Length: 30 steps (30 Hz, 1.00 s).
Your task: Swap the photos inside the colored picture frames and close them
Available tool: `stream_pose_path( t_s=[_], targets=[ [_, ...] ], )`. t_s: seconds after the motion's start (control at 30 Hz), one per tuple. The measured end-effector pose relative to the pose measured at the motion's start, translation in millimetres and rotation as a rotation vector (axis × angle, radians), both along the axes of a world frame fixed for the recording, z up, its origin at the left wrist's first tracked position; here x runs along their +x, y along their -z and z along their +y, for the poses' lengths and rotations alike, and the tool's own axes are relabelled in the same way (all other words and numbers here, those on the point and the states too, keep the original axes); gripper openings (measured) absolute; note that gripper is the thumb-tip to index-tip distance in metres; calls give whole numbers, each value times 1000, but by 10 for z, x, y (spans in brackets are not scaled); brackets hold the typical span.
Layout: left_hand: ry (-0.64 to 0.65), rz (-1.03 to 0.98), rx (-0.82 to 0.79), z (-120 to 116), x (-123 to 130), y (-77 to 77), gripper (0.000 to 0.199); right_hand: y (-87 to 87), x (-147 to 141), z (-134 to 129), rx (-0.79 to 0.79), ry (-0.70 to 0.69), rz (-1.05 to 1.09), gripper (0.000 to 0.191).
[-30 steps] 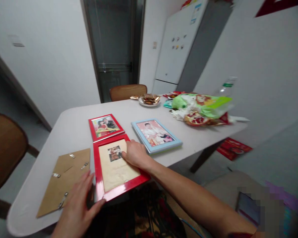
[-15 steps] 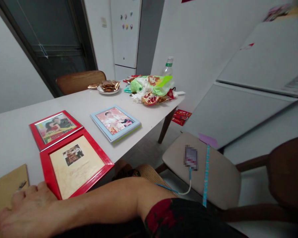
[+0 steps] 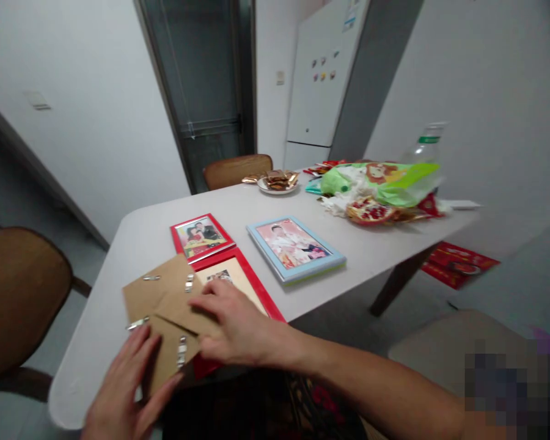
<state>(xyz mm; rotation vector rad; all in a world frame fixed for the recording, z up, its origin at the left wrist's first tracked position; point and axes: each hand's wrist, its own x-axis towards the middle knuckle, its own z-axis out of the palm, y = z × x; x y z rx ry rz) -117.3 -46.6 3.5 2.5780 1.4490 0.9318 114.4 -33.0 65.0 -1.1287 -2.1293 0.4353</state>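
Brown frame backing board (image 3: 165, 351), fitted with metal clips and a dark slit across its middle, lies tilted at the near side of the table. My left hand (image 3: 123, 385) grips its lower left corner, fingers by a clip and thumb along the lower edge. From the right, my right hand (image 3: 238, 324) pinches the board's right side between thumb and fingers. Partly under the board and that hand is an open red photo frame (image 3: 254, 278) with a cream page. Joined behind it, a red frame (image 3: 229, 238) holds a picture of two people.
A light blue photo frame (image 3: 297, 278) lies to the right. Farther back are a plate of wrapped snacks (image 3: 277, 189), a cut pomegranate (image 3: 371, 211), a green bag (image 3: 398, 183) and a clear bottle (image 3: 428, 150). Chairs stand left (image 3: 22, 299) and right (image 3: 440, 342).
My view has swung left. My left hand has come into view, and my right hand now grips the backing board, which sits nearer the red frames and overlaps them.
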Motion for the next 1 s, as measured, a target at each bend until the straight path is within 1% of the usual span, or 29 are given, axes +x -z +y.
stream_pose_path(
  t_s=[0.07, 0.13, 0.2, 0.27, 0.37, 0.43, 0.6, 0.7, 0.8, 0.9, 1.0],
  targets=[
    [36, -4, 55, 26, 334, -10, 49, 68, 223, -50, -63, 54, 41, 40],
    [44, 5, 30, 61, 618, 25, 45, 166, 388, -82, -101, 102, 32, 40],
    [55, 14, -25, 74, 804, 83, 44, 268, 494, -102, -128, 147, 3, 40],
    [62, 22, -71, 77, 897, 139, 45, 357, 556, -104, -141, 185, -35, 39],
    [62, 60, -108, 104, 935, 179, 46, 460, 601, -72, -122, 221, -91, 36],
    [66, 97, -133, 140, 938, 162, 46, 521, 618, -40, -90, 233, -121, 36],
    [81, 153, -249, 220, 958, 14, 42, 661, 648, 8, 3, 269, -186, 37],
    [91, 167, -299, 238, 965, -43, 41, 693, 657, -7, 37, 293, -205, 36],
    [112, 145, -290, 227, 952, -15, 38, 680, 654, -36, 49, 306, -225, 36],
    [87, 116, -247, 200, 930, 52, 34, 662, 627, -44, 50, 305, -242, 35],
    [111, 107, -226, 176, 914, 84, 37, 663, 591, -36, 39, 325, -258, 34]
  ],
)
